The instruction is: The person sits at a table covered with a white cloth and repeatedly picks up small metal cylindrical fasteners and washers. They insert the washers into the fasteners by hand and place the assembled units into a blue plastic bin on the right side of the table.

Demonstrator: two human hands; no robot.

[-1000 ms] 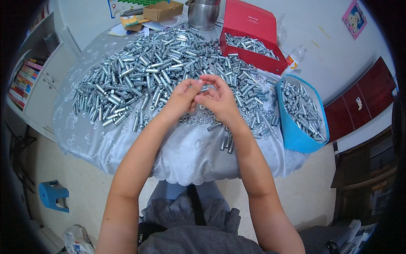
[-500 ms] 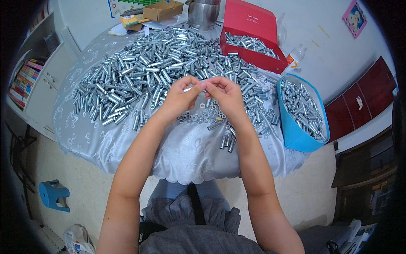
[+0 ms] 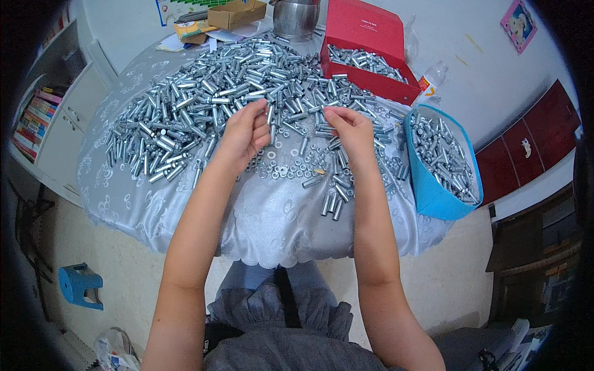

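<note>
My left hand (image 3: 245, 135) is closed, its fingers curled in and its thumb side near the front of a heap of metal sleeve anchors (image 3: 216, 93). What it holds, if anything, is hidden. My right hand (image 3: 354, 133) hovers a short way to the right, thumb and forefinger pinched together over the heap's right part. Anything between those fingertips is too small to make out. Between the two wrists, loose nuts and washers (image 3: 291, 169) lie on the tablecloth. A few anchors (image 3: 333, 205) rest apart from the heap, close to my right forearm.
A red box (image 3: 371, 80) with its lid up holds more anchors at the back right. On the right edge stands a blue fabric bin (image 3: 427, 198) full of them. A metal pot (image 3: 296, 21), a cardboard box (image 3: 237, 15) and a plastic bottle (image 3: 434, 77) stand behind.
My hands were together at the fingertips over the middle. They have moved apart, the left one to the left and the right one to the right, exposing the nuts between.
</note>
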